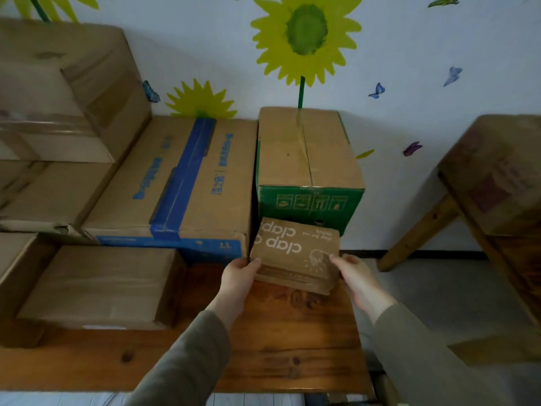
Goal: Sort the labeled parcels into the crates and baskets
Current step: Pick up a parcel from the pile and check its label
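View: I am looking down through the head camera at a wooden table [292, 347] that stands against a wall painted with a sunflower [306, 30].
Parcel: a small, flat brown parcel [295, 256] sits at the table's far right. It carries the white word "clap", which reads upside down to me.
Parcel's neighbours: it is directly in front of a green carton [307, 159] and just right of a blue-taped carton [181, 183].
Left hand: the left hand [238, 276] grasps the parcel's left edge with the thumb on top. The fingers underneath are hidden.
Right hand: the right hand [355, 276] grasps the opposite edge in the same way.
Why 2 hands: I judge that holding opposite edges keeps the parcel steady with its printed face up, so the face can be read before sorting.
Tilt: the far edge sits slightly higher than the near edge. I cannot tell whether the near edge rests on the wood or is lifted clear.
Label: I see only the printed word, and no shipping label shows on this face.
Other boxes: a plain box [99, 285] lies at the table's left front. Behind it the stacked cartons [58, 92] rise at far left, and every one appears closed.
Right side: a second table [415, 230] holds another carton [503, 177], well apart across the floor.
Destination: no crate or basket is in my view.
Next move: the parcel sits in a corner between 2 cartons, so I judge it must come up and toward me.
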Tool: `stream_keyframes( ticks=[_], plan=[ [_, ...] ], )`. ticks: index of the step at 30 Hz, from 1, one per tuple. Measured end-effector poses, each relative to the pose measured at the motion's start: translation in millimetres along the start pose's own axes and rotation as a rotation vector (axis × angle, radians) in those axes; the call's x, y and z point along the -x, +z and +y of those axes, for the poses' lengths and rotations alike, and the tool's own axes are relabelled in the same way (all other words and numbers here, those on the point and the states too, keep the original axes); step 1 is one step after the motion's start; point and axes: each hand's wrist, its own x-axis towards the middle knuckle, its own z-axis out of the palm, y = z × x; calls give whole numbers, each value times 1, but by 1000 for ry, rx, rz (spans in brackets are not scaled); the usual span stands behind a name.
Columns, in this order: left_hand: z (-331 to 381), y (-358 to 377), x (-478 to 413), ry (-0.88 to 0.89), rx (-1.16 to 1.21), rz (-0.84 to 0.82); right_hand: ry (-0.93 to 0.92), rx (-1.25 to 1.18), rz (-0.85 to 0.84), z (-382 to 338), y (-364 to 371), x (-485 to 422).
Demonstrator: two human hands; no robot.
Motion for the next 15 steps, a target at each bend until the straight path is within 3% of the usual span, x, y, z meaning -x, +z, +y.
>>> stream_keyframes(
  ticks=[8, 15],
  plan=[
    [4, 6, -7, 40, -72, -12, 55, -2, 5, 2, 7, -2],
    [24, -5, 17, 149, -194, -72, -59, 6, 16, -11, -16, 25]
  ],
)
